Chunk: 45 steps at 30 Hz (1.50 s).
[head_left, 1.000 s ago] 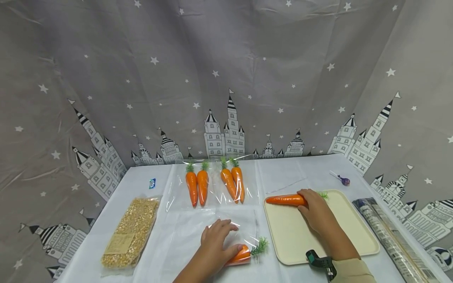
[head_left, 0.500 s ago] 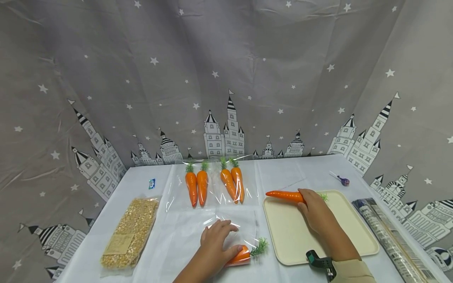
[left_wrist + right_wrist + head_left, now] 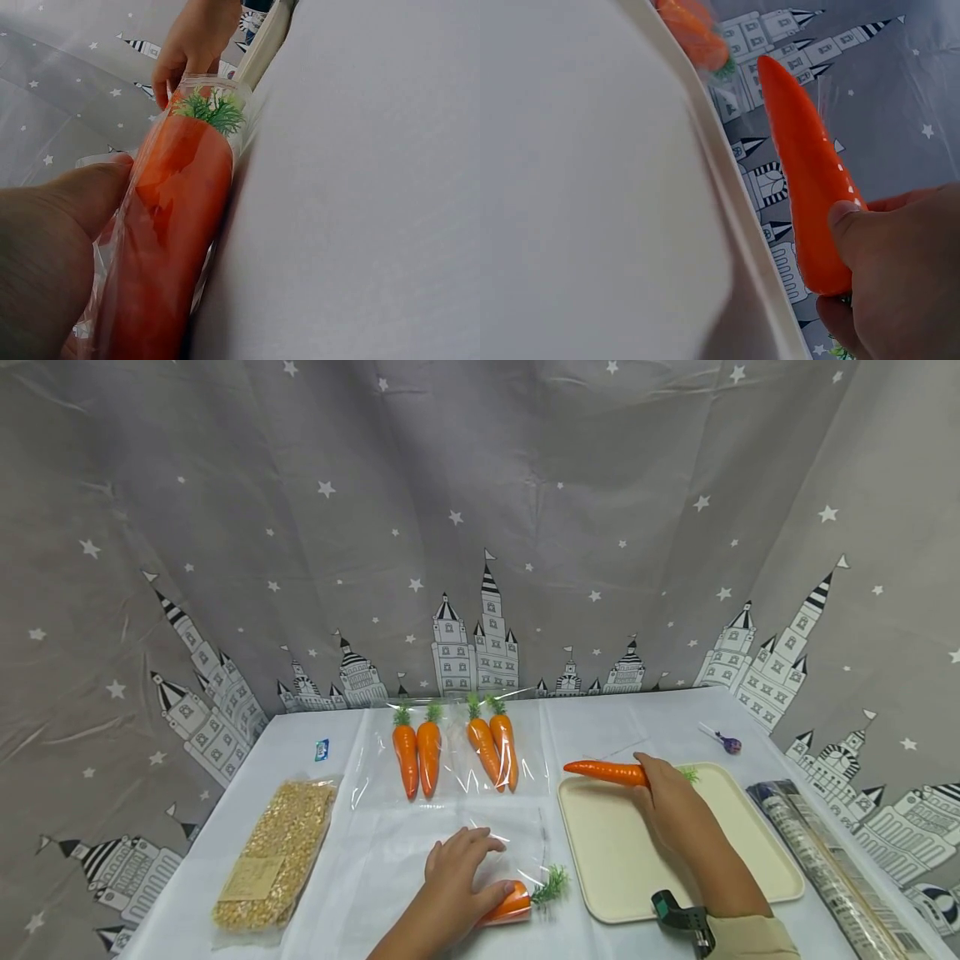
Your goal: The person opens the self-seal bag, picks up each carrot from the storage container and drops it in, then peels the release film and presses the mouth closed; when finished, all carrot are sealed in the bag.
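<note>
My right hand [image 3: 670, 797] grips a bare orange carrot [image 3: 810, 180] near its leafy end, thumb on one side and fingers on the other. This carrot is level over the far left part of a cream tray [image 3: 622, 868], its tip pointing left. My left hand [image 3: 457, 877] rests over a carrot in a clear plastic bag [image 3: 161, 255] on the near part of the table. Its thumb touches the bagged carrot while the other fingers spread over the plastic. Green leaves [image 3: 551, 883] show at the bag's right end; the hand covers the rest of that carrot.
Two pairs of bagged carrots, a left pair [image 3: 417, 752] and a right pair [image 3: 493, 745], lie at the back. A bag of yellow grains [image 3: 277, 852] and a small blue packet [image 3: 322, 749] are left. A lollipop [image 3: 729, 743] and a long plastic-wrapped roll [image 3: 832, 868] lie right.
My right hand has lifted its carrot slightly from the tray, the tip rising a little above the far rim. The left hand and the bagged carrots have stayed in place.
</note>
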### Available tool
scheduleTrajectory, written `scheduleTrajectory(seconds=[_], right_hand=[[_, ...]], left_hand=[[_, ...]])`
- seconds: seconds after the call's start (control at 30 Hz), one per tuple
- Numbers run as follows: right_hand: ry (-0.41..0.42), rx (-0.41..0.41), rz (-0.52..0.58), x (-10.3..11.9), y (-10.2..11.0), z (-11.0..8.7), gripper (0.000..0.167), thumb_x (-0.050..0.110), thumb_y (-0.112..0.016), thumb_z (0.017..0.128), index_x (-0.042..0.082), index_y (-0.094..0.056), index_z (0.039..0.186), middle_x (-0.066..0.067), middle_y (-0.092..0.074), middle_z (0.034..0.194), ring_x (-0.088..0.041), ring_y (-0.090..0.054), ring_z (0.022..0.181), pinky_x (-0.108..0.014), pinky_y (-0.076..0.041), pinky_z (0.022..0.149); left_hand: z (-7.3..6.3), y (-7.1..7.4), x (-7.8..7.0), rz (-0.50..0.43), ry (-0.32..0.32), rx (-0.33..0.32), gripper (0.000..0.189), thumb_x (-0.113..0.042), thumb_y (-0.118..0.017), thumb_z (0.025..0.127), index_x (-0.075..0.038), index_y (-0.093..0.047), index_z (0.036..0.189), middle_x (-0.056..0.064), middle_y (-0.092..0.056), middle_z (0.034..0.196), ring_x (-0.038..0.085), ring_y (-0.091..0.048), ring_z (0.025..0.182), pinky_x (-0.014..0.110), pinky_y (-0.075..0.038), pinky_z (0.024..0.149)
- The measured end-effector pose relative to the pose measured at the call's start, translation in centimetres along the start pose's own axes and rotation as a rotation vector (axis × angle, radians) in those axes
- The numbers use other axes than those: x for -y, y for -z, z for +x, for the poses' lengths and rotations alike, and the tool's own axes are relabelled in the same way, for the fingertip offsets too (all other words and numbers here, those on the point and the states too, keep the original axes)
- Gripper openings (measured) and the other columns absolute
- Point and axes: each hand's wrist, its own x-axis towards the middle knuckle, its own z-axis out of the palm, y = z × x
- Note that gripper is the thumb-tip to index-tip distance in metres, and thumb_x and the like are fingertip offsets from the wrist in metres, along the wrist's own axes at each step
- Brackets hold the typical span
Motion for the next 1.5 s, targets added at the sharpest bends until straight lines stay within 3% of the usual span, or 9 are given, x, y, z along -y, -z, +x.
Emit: scheduleTrajectory(seconds=[0.17,0.4,0.77,1.13,1.37,1.5], right_hand=[[0.007,-0.024,0.026,0.3,0.2,0.1,0.045,0.013,-0.063,0.104,-0.003,-0.05,0.144,-0.026,-0.056,0.14,-0.045,-0.053,0.129,-0.066,-0.042,0.111],[0.012,-0.039,0.002,0.6,0.4,0.1,0.043,0.011,-0.063,0.104,-0.004,-0.05,0.142,-0.027,-0.056,0.139,-0.047,-0.049,0.131,-0.066,-0.04,0.112],[-0.046,-0.01,0.076,0.8,0.5,0.2,0.041,0.012,-0.061,0.105,-0.005,-0.049,0.14,-0.026,-0.059,0.134,-0.042,-0.055,0.118,-0.066,-0.044,0.108],[0.025,-0.115,0.085,1.7,1.9,-0.5,0.035,0.01,-0.061,0.105,-0.002,-0.049,0.136,-0.023,-0.054,0.137,-0.043,-0.046,0.127,-0.067,-0.038,0.112],[-0.021,-0.039,0.108,2.6,2.7,-0.8,0.041,0.013,-0.058,0.107,-0.004,-0.047,0.142,-0.025,-0.054,0.139,-0.043,-0.051,0.125,-0.068,-0.041,0.111],[-0.009,-0.007,0.112,2.8,2.9,-1.0,0.042,0.013,-0.06,0.106,-0.003,-0.048,0.142,-0.024,-0.056,0.137,-0.04,-0.054,0.121,-0.067,-0.044,0.109]], left_hand=[[0.0,0.0,0.0,-0.004,0.005,0.006,0.047,-0.055,-0.075,0.092,-0.025,-0.065,0.127,0.008,-0.057,0.146,0.034,-0.044,0.143,0.077,-0.021,0.115],[0.0,0.0,0.0,-0.012,-0.001,-0.003,0.048,-0.055,-0.076,0.091,-0.025,-0.065,0.127,0.007,-0.057,0.146,0.034,-0.044,0.143,0.077,-0.021,0.115],[0.0,-0.1,0.0,-0.023,0.017,0.01,0.049,-0.054,-0.077,0.09,-0.026,-0.065,0.128,0.006,-0.056,0.147,0.035,-0.043,0.144,0.078,-0.019,0.115],[0.0,-0.1,-0.1,-0.019,0.008,0.003,0.049,-0.054,-0.078,0.09,-0.026,-0.065,0.128,0.006,-0.057,0.146,0.034,-0.045,0.143,0.078,-0.019,0.115],[0.0,0.0,-0.1,-0.008,0.016,0.014,0.048,-0.055,-0.077,0.091,-0.027,-0.065,0.128,0.004,-0.058,0.144,0.032,-0.046,0.142,0.078,-0.02,0.115],[0.0,0.0,-0.1,-0.01,0.022,0.02,0.049,-0.057,-0.076,0.09,-0.027,-0.064,0.128,0.005,-0.057,0.145,0.032,-0.045,0.142,0.079,-0.019,0.115]])
